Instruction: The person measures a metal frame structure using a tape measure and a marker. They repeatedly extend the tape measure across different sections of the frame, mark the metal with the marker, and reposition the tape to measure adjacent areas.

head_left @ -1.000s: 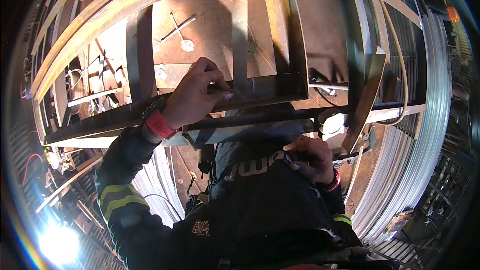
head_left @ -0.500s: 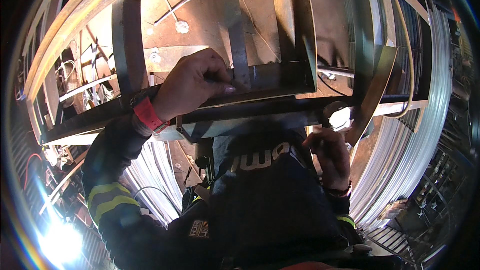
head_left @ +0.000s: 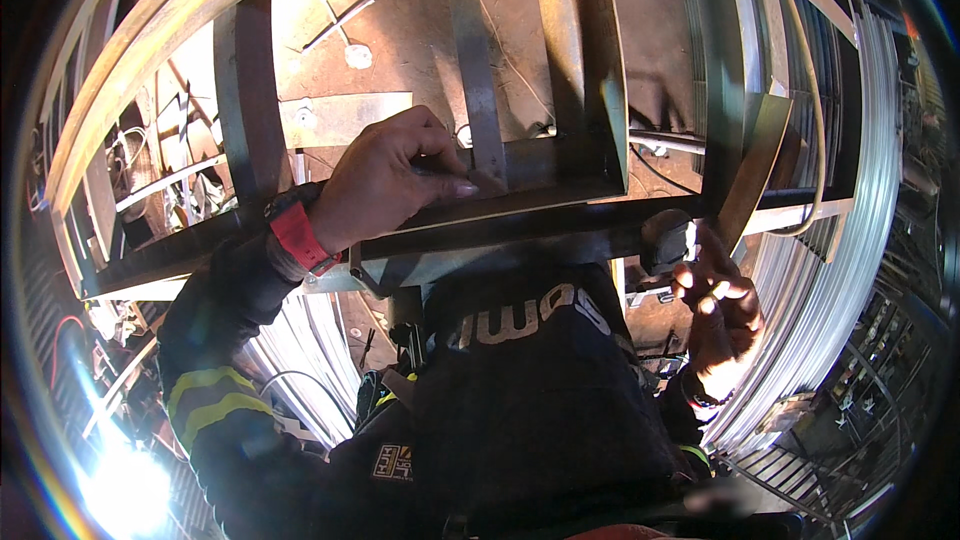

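My left hand point(head_left: 385, 180), a red band at its wrist, lies over the near side of a dark steel frame point(head_left: 560, 168). Its thumb and fingers are pinched together by the lower end of an upright flat steel bar point(head_left: 475, 80); whatever is between them is hidden. At the right, my right hand point(head_left: 728, 310) is raised with its fingers curled in, and I cannot make out what they hold. Just beside its fingertips, a dark rounded object point(head_left: 666, 240) with a bright side rests at the near steel beam point(head_left: 510, 245); its kind is unclear.
A slanted steel strip point(head_left: 757, 165) leans near my right hand. A yellowish cable point(head_left: 815, 110) hangs over the frame's right part. Long bright metal bars point(head_left: 865, 190) lie stacked at the right. Crossed thin rods point(head_left: 342, 22) lie beyond the frame. A glaring light point(head_left: 125, 485) shines at lower left.
My right hand has moved right and turned, its fingers now curled beside the dark rounded object. That object's bright face has turned mostly away or gone into shadow. My left hand stays nearly in place.
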The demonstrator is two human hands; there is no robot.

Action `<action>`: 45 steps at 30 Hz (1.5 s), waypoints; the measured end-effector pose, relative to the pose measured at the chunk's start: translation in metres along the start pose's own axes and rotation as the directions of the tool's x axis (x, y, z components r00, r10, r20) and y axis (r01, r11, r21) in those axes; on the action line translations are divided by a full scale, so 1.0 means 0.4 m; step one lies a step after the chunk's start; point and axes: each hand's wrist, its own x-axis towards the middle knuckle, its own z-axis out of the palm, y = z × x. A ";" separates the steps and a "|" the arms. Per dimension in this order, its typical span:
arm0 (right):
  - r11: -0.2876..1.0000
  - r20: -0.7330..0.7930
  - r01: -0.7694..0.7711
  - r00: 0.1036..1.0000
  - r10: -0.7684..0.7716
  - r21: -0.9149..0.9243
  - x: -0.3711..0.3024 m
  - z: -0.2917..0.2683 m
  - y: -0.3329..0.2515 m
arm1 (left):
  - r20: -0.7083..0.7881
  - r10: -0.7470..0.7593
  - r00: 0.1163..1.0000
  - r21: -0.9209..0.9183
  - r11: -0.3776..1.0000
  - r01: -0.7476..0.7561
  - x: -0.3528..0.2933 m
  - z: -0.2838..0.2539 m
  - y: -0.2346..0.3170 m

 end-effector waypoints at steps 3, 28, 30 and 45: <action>1.000 0.043 -0.012 0.999 0.013 -0.026 -0.004 -0.010 -0.011 | 0.010 0.000 1.000 0.029 1.000 0.000 0.001 -0.002 0.004; 0.982 0.322 -0.034 0.942 0.093 -0.187 0.146 0.042 -0.135 | 0.051 -0.116 0.992 -0.170 0.978 0.123 0.002 -0.005 -0.008; 0.983 0.313 -0.039 0.945 0.095 -0.181 0.148 0.043 -0.131 | 0.057 -0.111 0.992 -0.168 0.979 0.119 0.001 -0.005 -0.007; 0.624 0.842 0.590 0.487 0.233 -0.513 0.400 0.283 -0.039 | 0.023 -0.082 0.996 0.010 0.997 0.082 0.006 -0.010 0.000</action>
